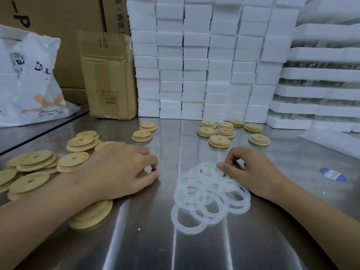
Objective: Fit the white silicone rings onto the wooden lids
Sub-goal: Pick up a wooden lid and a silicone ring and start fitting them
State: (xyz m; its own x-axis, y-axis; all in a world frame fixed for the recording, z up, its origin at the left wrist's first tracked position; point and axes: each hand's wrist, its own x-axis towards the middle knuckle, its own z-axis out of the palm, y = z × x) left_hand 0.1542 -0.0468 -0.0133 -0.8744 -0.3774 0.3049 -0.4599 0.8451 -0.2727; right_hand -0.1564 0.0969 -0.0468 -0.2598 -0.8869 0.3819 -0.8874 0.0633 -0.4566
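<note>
The right hand (251, 172) pinches at the top of the white silicone rings (206, 197). They lie in a heap on the desk (253, 240) at 5 o'clock. The left hand (116, 172) rests with curled fingers on a big pile of bare wooden lids (35, 162) at 9 o'clock. I cannot tell if it holds one. The eight ringed lids (219, 141) at 1 o'clock seem to have a white ring on already. So only a small part looks done. Many lids and rings are left.
</note>
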